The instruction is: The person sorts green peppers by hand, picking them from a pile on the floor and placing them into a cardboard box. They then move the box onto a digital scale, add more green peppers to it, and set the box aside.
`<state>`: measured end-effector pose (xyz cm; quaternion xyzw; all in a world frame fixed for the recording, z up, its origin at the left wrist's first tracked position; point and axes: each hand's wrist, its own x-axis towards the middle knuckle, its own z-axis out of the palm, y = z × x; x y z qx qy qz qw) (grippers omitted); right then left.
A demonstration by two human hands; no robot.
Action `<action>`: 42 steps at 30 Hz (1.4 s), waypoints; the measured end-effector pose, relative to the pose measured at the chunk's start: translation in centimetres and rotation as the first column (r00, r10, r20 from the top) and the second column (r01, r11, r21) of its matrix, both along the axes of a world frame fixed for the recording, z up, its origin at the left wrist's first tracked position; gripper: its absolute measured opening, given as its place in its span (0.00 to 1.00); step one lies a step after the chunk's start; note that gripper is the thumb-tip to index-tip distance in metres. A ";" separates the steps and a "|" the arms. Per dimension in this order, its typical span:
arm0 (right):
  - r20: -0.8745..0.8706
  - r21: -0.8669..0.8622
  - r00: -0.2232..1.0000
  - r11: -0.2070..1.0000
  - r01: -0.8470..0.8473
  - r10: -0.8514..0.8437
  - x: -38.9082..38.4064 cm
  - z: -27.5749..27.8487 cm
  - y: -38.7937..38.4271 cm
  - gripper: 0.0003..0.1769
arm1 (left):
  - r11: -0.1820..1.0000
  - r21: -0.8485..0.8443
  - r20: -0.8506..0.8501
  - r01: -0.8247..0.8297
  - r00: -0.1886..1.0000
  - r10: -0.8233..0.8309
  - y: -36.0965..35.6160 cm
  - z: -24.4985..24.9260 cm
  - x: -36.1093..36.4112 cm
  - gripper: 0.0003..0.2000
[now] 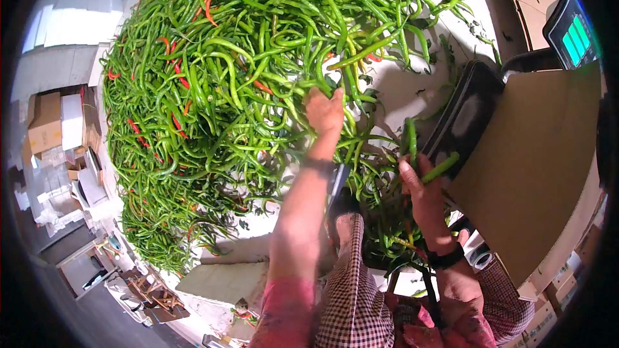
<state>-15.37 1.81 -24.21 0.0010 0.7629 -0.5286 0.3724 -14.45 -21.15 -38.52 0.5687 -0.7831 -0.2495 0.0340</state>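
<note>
A large heap of long green chili peppers (219, 90), with a few red ones mixed in, covers the pale surface ahead of me. My left hand (324, 113) reaches into the near right side of the heap. Its thumb and forefinger are apart among the peppers; the other fingers are partly hidden. Lower right, my right hand (422, 196) is closed around green chili peppers (442, 167), which stick out between thumb and fingers. More peppers (393, 235) lie in shade below and between the two hands.
Right of my right hand are a black bin (467, 113) and a large cardboard flap (535, 161). A device with a lit green display (576, 40) stands at upper right. Cardboard boxes (46, 122) are at far left. My checkered trouser legs (354, 296) are below.
</note>
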 end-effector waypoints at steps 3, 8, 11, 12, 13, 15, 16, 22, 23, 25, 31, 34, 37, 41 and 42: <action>0.012 0.007 0.998 0.998 -0.063 0.063 0.6 -1.4 0.6 0.11 | 0.996 -0.082 -0.053 -0.015 0.999 0.011 0.1 -1.9 -1.6 0.24; 0.011 0.008 0.998 0.998 -0.066 0.066 -0.5 -0.5 0.8 0.09 | 0.955 0.251 -0.582 -0.159 0.764 0.280 0.0 5.2 -0.6 0.11; 0.030 -0.109 0.994 0.989 -0.097 0.101 -1.3 -0.2 0.2 0.13 | 0.996 -0.042 -0.711 -0.083 0.703 0.028 0.2 7.1 2.4 0.10; 0.003 -0.132 0.987 0.979 -0.157 0.158 -1.4 -0.3 -0.1 0.20 | 1.000 -0.010 -0.699 0.004 0.715 -0.009 0.7 8.0 3.1 0.11; -0.029 -0.156 0.976 0.964 -0.216 0.214 -1.4 -0.4 -0.6 0.28 | 0.996 0.022 -0.690 0.090 0.722 -0.050 1.2 8.9 3.8 0.12; -0.057 -0.240 0.969 0.938 -0.249 0.242 -1.0 -1.2 -1.8 0.35 | 0.935 0.288 -0.567 0.205 0.823 -0.006 4.3 10.9 4.3 0.15; -0.090 -0.319 0.960 0.905 -0.280 0.265 -0.6 -2.1 -2.3 0.42 | 0.924 0.307 -0.588 0.227 0.809 -0.003 6.5 10.4 4.6 0.16; 0.095 -0.329 0.895 0.862 -0.385 0.436 -1.6 -5.1 -0.6 0.46 | 0.613 0.624 -0.691 0.484 0.708 0.145 10.3 10.4 5.8 0.28; 0.218 -0.459 0.890 0.847 -0.269 0.401 -1.5 -5.9 -0.6 0.43 | 0.618 0.591 -0.685 0.519 0.727 0.045 10.3 10.5 6.0 0.29; 0.224 -0.474 0.925 0.864 -0.172 0.307 -0.7 -6.6 -0.6 0.36 | 0.630 0.480 -0.726 0.611 0.679 -0.105 9.3 10.0 6.1 0.28; 0.262 -0.349 0.958 0.915 0.205 -0.115 -3.3 0.3 -0.1 0.13 | 0.938 0.242 -0.581 0.248 0.812 -0.065 2.4 6.6 7.1 0.10; 0.228 -0.312 0.963 0.926 0.213 -0.144 -3.2 3.8 1.2 0.18 | 0.963 0.089 -0.298 0.254 0.929 -0.217 3.1 2.8 8.8 0.12; 0.154 -0.132 0.986 0.987 0.091 -0.070 -2.6 4.5 2.5 0.23 | 0.914 -0.129 -0.060 0.384 0.917 -0.394 5.4 1.4 9.2 0.12; 0.241 -0.067 0.963 0.987 0.144 -0.124 -1.2 4.1 4.0 0.22 | 0.937 -0.083 -0.164 0.338 0.923 -0.348 5.9 -0.1 9.5 0.10; 0.291 -0.150 0.933 0.954 0.260 -0.209 -0.8 4.0 4.2 0.19 | 0.935 -0.086 -0.165 0.344 0.921 -0.354 5.8 -0.3 9.2 0.10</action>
